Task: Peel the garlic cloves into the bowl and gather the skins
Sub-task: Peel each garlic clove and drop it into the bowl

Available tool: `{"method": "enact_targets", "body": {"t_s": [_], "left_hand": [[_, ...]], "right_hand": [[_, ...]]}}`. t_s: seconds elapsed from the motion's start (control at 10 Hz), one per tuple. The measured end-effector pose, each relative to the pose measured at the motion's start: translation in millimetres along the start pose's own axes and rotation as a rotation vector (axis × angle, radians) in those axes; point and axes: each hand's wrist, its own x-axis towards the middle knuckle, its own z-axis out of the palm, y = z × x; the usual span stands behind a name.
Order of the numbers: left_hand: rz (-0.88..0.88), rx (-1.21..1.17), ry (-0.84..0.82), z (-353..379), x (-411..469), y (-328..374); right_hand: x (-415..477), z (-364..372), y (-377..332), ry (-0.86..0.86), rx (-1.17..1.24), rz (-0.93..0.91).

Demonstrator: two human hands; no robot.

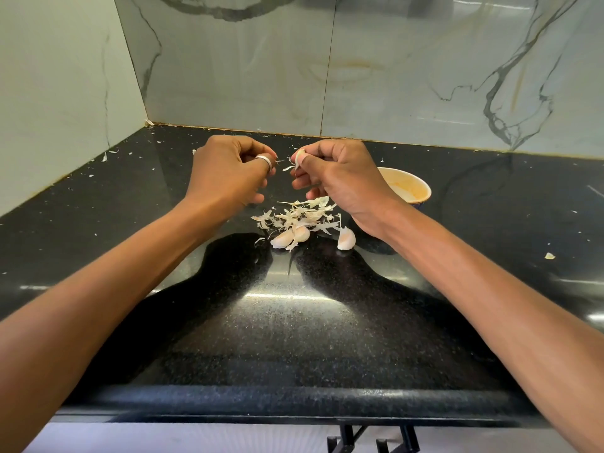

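1. Right hand [340,181]: thumb and forefinger pinch a clove [299,156], held up over the desk [294,322]. The other fingers are curled. Loose skin hangs off the clove, so I'd call the peel partway done.
2. Left hand [228,173], with a ring [265,160]: fingers curled, tips together. It looks to pinch a thin sliver [278,160] just beside the clove. The sliver is small, so not certain.
3. Why there: both hands sit above the skins [299,214]. Peelings likely drop onto that one pile, which leaves less to gather.
4. Bowl [411,191]: on the desk, just behind and right of the right hand, partly hidden by it. That makes a short path for a peeled clove. The inside looks pale yellow; can't tell the contents.
5. Three spare cloves [345,238] lie on the desk. Two touch the pile's near edge, and one is just beside it, below the right wrist. They look unpeeled, so my guess is the task is midway.
6. Room: there is wide bare desk toward the near edge. The wall [392,76] is close behind, with another at left. Small flecks lie along the back edge and far left, and one scrap [549,255] is well apart on the right. The gather step will need to reach those.
7. Risk: the right wrist is near the bowl rim, and a swing to the right could knock it.
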Motion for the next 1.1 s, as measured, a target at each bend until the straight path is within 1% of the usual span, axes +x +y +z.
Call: {"method": "enact_targets", "body": {"t_s": [0.4, 0.6, 0.8, 1.1], "left_hand": [[0.015, -0.039, -0.008, -0.2, 0.5, -0.1], [0.09, -0.028, -0.011, -1.2, -0.9, 2.4], [0.018, -0.087, -0.034, 0.2, -2.9, 5.2], [0.015, -0.08, -0.045, 1.2, 0.2, -0.1]], "right_hand": [[-0.6, -1.5, -1.1, -0.008, -0.006, 0.011], [-1.1, -1.9, -1.9, -0.009, -0.018, 0.005], [-0.8, -1.1, -1.3, -0.011, -0.009, 0.004], [-0.7, -1.4, -1.4, -0.01, 0.003, 0.012]]}}
